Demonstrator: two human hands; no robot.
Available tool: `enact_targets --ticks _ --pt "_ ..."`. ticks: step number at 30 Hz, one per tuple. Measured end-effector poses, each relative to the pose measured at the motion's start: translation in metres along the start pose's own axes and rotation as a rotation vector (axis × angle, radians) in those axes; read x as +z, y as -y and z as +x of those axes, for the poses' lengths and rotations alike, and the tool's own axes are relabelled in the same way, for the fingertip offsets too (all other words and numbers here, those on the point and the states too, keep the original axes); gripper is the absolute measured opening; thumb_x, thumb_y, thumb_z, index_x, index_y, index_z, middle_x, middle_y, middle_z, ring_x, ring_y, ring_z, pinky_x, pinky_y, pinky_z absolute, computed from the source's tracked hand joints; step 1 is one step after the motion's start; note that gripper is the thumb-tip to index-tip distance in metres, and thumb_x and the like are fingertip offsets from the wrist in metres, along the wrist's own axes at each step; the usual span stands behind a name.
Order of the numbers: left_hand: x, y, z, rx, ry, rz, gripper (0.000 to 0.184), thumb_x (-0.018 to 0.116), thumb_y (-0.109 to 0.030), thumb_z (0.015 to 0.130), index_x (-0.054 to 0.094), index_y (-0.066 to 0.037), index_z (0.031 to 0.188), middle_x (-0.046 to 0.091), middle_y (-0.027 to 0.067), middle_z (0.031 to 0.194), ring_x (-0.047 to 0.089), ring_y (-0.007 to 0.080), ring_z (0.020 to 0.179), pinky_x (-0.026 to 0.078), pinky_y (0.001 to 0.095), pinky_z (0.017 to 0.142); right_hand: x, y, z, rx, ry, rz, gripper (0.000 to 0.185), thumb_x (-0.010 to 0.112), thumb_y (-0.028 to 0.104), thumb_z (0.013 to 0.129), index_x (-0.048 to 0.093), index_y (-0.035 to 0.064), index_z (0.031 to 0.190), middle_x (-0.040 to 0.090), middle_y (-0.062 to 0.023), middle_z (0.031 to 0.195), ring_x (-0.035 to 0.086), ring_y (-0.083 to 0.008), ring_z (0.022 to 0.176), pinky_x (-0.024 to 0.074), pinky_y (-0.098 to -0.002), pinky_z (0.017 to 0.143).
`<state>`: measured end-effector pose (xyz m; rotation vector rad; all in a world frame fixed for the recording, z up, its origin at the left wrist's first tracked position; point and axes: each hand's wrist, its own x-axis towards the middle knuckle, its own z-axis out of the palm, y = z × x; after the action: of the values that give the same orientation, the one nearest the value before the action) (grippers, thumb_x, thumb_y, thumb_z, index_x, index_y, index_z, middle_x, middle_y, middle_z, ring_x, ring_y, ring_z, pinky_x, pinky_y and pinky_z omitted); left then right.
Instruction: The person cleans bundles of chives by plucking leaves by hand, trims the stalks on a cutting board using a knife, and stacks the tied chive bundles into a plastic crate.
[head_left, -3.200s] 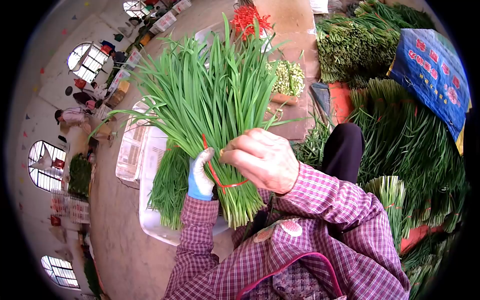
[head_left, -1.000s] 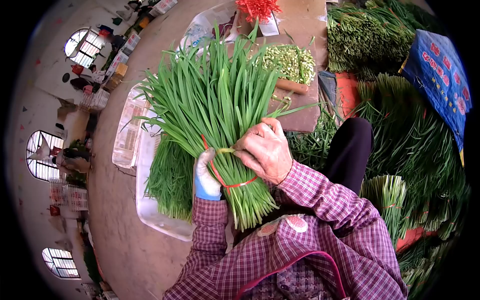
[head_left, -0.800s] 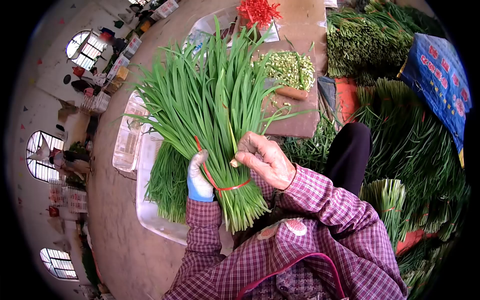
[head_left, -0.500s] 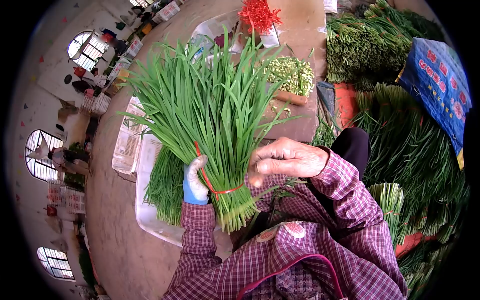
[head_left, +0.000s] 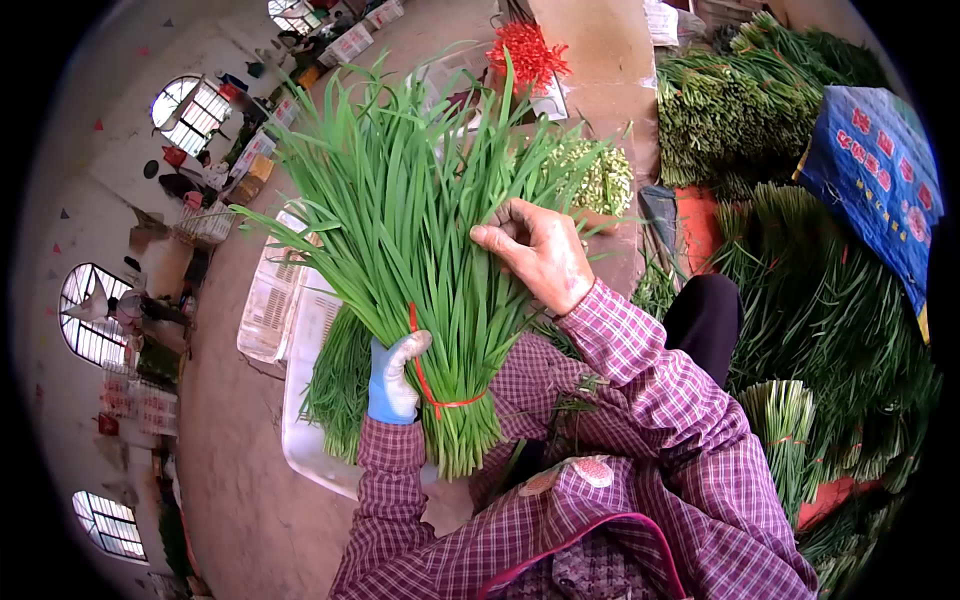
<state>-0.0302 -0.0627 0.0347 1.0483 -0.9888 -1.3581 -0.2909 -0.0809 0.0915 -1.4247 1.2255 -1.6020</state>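
Observation:
My left hand (head_left: 398, 376), in a white-and-blue glove, is wrapped round the lower stems of a bunch of garlic chives (head_left: 430, 300). A red tie (head_left: 458, 403) circles the stems below that hand, and one end of it sticks up by my thumb. The long leaves fan out upward and to the left. My bare right hand (head_left: 540, 250) is at the right side of the leaves, its fingers curled and thumb close to the forefinger. Whether a leaf is pinched there cannot be made out.
A white crate (head_left: 310, 390) holding more chives (head_left: 338, 375) is at left. Red ties (head_left: 527, 55) hang beyond the bunch, near cut stem pieces (head_left: 602, 178). Chive piles (head_left: 800, 300) and a blue printed sack (head_left: 870, 185) lie at right. Crates line the far wall.
My right hand has moved up from beside the tied stems to the leaves. The bunch in my left hand sits slightly lower and further right in view.

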Motion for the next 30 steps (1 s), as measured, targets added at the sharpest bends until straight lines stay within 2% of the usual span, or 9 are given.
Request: enact_targets --ticks 5,7,9,12,17,21,23,27,30 --pt "0.000 -0.009 -0.002 0.055 0.007 0.165 0.031 0.062 -0.016 0.077 0.066 0.002 0.101 0.066 0.0141 0.105 0.063 0.0221 0.101 0.049 0.0376 0.097 0.014 -0.018 -0.005 0.110 0.013 0.343 0.019 0.067 0.019 0.088 0.061 0.0010 0.085 0.059 -0.0012 0.062 0.056 -0.0085 0.057 0.0439 -0.0239 0.054" --pt "0.006 -0.014 -0.003 -0.011 0.038 0.001 0.055 0.072 -0.012 0.074 0.050 0.004 0.123 0.066 0.0083 0.096 0.066 0.0146 0.079 0.056 0.0269 0.076 0.015 -0.026 -0.009 0.166 0.048 0.439 0.015 0.065 0.017 0.090 0.061 0.0025 0.090 0.061 0.0001 0.071 0.057 -0.0082 0.061 0.0452 -0.0220 0.055" --pt "0.001 -0.010 0.000 0.036 0.029 0.057 0.054 0.071 -0.012 0.074 0.051 0.004 0.121 0.066 0.0078 0.095 0.066 0.0137 0.078 0.056 0.0265 0.076 0.017 -0.030 -0.010 0.258 0.018 0.753 0.016 0.064 0.017 0.091 0.059 0.0036 0.097 0.062 -0.0008 0.080 0.059 -0.0085 0.066 0.0500 -0.0224 0.057" --pt "-0.004 -0.013 -0.003 0.065 0.052 0.138 0.050 0.070 -0.011 0.074 0.053 0.003 0.119 0.066 0.0074 0.093 0.065 0.0125 0.077 0.055 0.0257 0.075 -0.008 -0.041 0.015 0.183 -0.079 1.252 0.018 0.059 0.021 0.095 0.054 0.0051 0.101 0.059 -0.0022 0.086 0.058 -0.0096 0.068 0.0581 -0.0227 0.062" --pt "-0.019 -0.008 -0.004 0.022 0.063 0.139 0.046 0.068 -0.010 0.075 0.054 0.003 0.118 0.067 0.0096 0.095 0.067 0.0152 0.080 0.056 0.0274 0.076 -0.062 -0.035 0.019 0.045 0.100 1.273 0.031 0.047 0.039 0.100 0.053 0.0110 0.088 0.050 0.0043 0.072 0.051 -0.0088 0.061 0.0511 -0.0274 0.054" --pt "-0.006 -0.008 -0.007 0.088 0.056 0.176 0.046 0.067 -0.010 0.076 0.054 0.004 0.118 0.066 0.0105 0.098 0.067 0.0165 0.082 0.056 0.0286 0.079 -0.045 -0.014 -0.004 0.132 -0.059 0.611 0.024 0.057 0.029 0.095 0.060 0.0059 0.101 0.056 0.0036 0.076 0.053 -0.0071 0.063 0.0476 -0.0227 0.059" --pt "0.004 -0.018 -0.008 0.015 0.104 0.194 0.044 0.068 -0.009 0.076 0.056 0.004 0.116 0.066 0.0096 0.097 0.067 0.0158 0.083 0.055 0.0269 0.079 -0.031 0.001 -0.012 -0.007 -0.018 0.408 0.018 0.063 0.017 0.091 0.062 0.0048 0.105 0.057 0.0030 0.078 0.054 -0.0055 0.071 0.0464 -0.0236 0.065" --pt "0.028 -0.028 -0.016 0.021 0.103 0.213 0.042 0.069 -0.004 0.077 0.056 0.003 0.116 0.066 0.0082 0.099 0.065 0.0146 0.083 0.054 0.0264 0.078 -0.003 0.034 -0.004 -0.507 -0.050 -0.128 0.012 0.065 0.013 0.085 0.065 0.0085 0.096 0.061 -0.0036 0.081 0.060 -0.0191 0.074 0.0486 -0.0308 0.069" --pt "0.033 -0.025 -0.014 -0.024 0.150 0.269 0.050 0.072 -0.001 0.074 0.054 0.001 0.120 0.064 0.0082 0.104 0.064 0.0138 0.086 0.054 0.0263 0.079 0.018 0.053 0.005 -0.641 -0.069 -0.429 0.008 0.066 0.017 0.082 0.064 0.0117 0.088 0.053 -0.0062 0.077 0.057 -0.0249 0.079 0.0472 -0.0373 0.066"
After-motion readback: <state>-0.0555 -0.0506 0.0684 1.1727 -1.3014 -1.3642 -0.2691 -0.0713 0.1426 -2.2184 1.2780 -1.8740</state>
